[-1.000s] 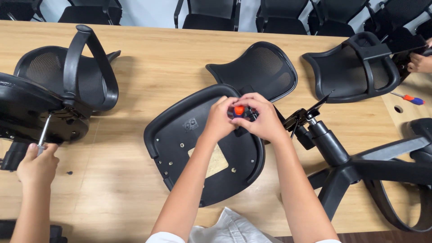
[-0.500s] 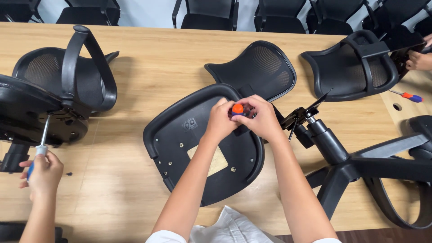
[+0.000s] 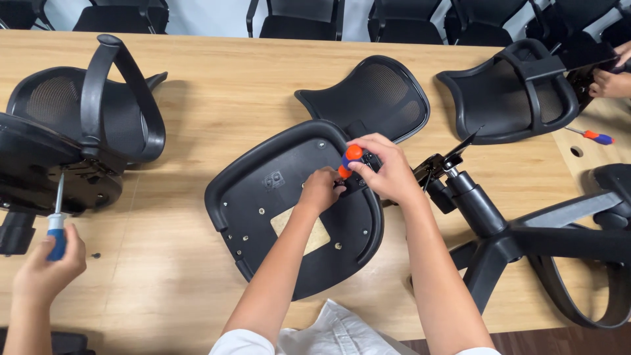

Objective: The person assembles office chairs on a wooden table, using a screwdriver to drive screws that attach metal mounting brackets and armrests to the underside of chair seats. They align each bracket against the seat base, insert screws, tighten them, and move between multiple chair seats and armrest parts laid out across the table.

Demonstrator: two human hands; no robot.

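A black chair seat pan (image 3: 263,197) lies upside down on the wooden table (image 3: 230,92). My right hand (image 3: 384,167) grips an orange-handled screwdriver (image 3: 350,158) standing over the seat's far edge. My left hand (image 3: 320,189) pinches at the tip of the tool, fingers closed on the seat near a black bracket. A black mesh backrest (image 3: 374,95) lies just beyond the seat.
A chair base with gas cylinder (image 3: 486,223) lies at right. At left another person's hand (image 3: 49,266) holds a blue-handled screwdriver (image 3: 56,220) against a mesh chair (image 3: 72,138). Another chair (image 3: 513,98), a hand (image 3: 611,82) and a loose screwdriver (image 3: 591,135) are far right.
My hands stay at the seat's far edge with the screwdriver, my left hand dropping slightly lower. The person at left has lowered their screwdriver hand toward the table's near edge.
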